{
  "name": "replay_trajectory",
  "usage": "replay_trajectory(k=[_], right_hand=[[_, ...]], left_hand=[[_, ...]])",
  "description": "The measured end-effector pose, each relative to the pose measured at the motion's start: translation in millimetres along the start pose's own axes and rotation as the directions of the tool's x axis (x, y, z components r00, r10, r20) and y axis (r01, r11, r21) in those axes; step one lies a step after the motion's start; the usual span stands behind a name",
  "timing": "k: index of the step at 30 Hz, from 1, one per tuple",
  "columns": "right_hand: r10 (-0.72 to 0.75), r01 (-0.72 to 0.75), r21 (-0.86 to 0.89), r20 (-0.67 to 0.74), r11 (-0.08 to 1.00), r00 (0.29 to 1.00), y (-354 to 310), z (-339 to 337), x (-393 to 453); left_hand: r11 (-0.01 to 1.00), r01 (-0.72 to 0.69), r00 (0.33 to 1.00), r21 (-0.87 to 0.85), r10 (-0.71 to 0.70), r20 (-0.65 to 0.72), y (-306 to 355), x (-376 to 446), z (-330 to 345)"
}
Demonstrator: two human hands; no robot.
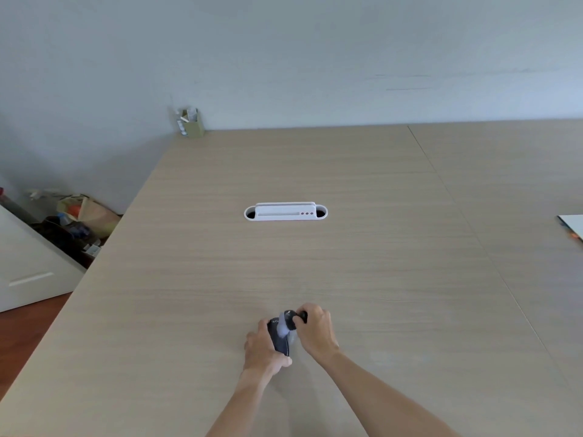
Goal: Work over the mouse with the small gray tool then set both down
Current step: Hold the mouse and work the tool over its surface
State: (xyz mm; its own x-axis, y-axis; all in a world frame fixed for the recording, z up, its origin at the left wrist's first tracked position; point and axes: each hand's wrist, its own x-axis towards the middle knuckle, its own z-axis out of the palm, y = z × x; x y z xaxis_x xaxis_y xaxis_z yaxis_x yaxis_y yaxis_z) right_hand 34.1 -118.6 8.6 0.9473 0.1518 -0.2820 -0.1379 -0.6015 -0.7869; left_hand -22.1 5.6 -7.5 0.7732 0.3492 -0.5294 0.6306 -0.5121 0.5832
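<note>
Now: left hand (263, 350) wrapped around dark mouse (279, 340), holding it at near middle of surface (362, 263). Right hand (317, 331) gripping small gray tool (288, 323), its pale blurred end against mouse top. White cable slot (285, 212) farther out, centre. Pen holder (191, 123) at far left corner. Paper (572, 225) at right edge.

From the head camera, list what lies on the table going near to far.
Left hand and right hand on the mouse and gray tool → white cable grommet → pen holder at the far corner.
</note>
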Motion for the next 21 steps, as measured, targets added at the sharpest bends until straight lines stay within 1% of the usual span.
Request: replay_trajectory(k=[2, 3, 5, 6, 8, 9, 10, 12, 15, 16, 18, 20, 21], right_hand=[[0.005, -0.005, -0.006, -0.08, 1.0, 0.997, 0, 0, 1], [0.006, -0.005, 0.013, -0.088, 1.0, 0.996, -2, 0, 1], [0.009, -0.006, 0.056, -0.05, 0.998, 0.999, -7, 2, 0], [0.001, 0.0, 0.051, -0.013, 0.999, 1.0, -9, 1, -2], [-0.016, 0.017, -0.014, 0.056, 1.0, 0.998, -12, 0, -4], [-0.013, 0.017, -0.046, 0.068, 0.999, 0.998, -12, -1, -3], [-0.004, 0.008, -0.071, 0.056, 0.997, 0.998, -10, -2, -2], [0.023, -0.024, -0.095, -0.013, 0.995, 1.0, -9, -5, 0], [0.032, -0.034, -0.038, -0.067, 0.999, 0.997, -9, -8, 1], [0.026, -0.026, -0.005, -0.058, 1.0, 0.998, -10, -7, 1], [0.012, -0.012, 0.033, 0.007, 0.999, 1.0, -10, -7, 0], [0.01, -0.011, 0.015, 0.069, 1.0, 0.998, -7, -6, -1], [0.013, -0.013, -0.009, 0.058, 1.0, 0.998, -5, -6, -2]], left_hand=[[1.0, 0.008, 1.0, 0.017, -0.008, 0.004, 1, 1, 1], [1.0, 0.012, 1.0, 0.029, -0.012, 0.006, 1, 2, 1], [0.999, 0.019, 1.0, 0.051, -0.02, 0.011, 4, 0, 1], [0.998, 0.024, 1.0, 0.06, -0.025, 0.017, 5, -1, 0], [0.997, 0.022, 0.999, 0.077, -0.024, 0.026, 7, -2, -2], [0.997, 0.016, 0.999, 0.074, -0.018, 0.027, 8, -2, -3], [0.998, 0.008, 1.0, 0.061, -0.009, 0.026, 8, -1, -3], [1.0, -0.003, 1.0, 0.025, 0.002, 0.024, 9, 0, -5], [1.0, -0.004, 1.0, 0.031, 0.004, 0.027, 9, 1, -6], [0.999, -0.001, 1.0, 0.036, 0.0, 0.028, 9, 1, -6], [0.999, 0.009, 0.999, 0.045, -0.01, 0.031, 10, 0, -7], [0.999, 0.009, 0.999, 0.046, -0.01, 0.031, 11, 0, -6], [0.999, 0.006, 0.999, 0.038, -0.007, 0.031, 11, -1, -6]])
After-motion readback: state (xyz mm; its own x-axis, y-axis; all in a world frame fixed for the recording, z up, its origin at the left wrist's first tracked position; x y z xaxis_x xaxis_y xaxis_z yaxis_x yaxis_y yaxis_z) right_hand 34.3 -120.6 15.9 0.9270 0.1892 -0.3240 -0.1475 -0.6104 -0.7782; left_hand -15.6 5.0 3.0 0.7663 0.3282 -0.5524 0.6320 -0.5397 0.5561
